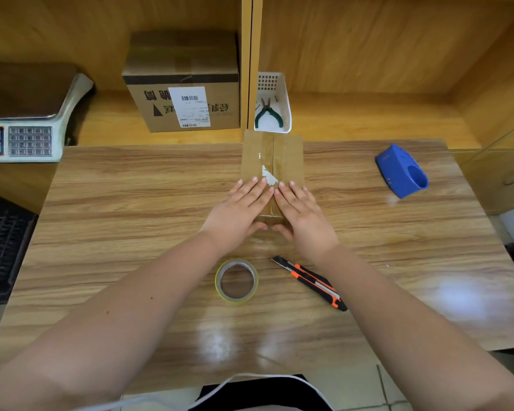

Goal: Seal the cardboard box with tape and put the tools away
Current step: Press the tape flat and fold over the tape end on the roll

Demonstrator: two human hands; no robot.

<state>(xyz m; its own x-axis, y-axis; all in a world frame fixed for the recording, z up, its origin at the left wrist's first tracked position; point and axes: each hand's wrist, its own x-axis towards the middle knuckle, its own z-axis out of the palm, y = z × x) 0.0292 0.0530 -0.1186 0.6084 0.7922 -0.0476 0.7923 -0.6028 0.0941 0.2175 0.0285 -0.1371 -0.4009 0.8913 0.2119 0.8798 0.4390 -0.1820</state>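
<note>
A small brown cardboard box (272,155) lies in the middle of the wooden table (131,203), with clear tape along its centre seam and a torn white patch on top. My left hand (238,207) and my right hand (300,213) rest flat on the near half of its lid, fingers spread, thumbs down over the near end. Just in front of my wrists lie a roll of clear tape (236,280) and an orange and black utility knife (310,281) with its blade tip out.
A blue tape dispenser (401,171) sits at the table's right. Behind the box stands a white basket (275,105) holding green-handled pliers (267,112). A larger labelled carton (181,84) and a weighing scale (27,114) occupy the back shelf at left.
</note>
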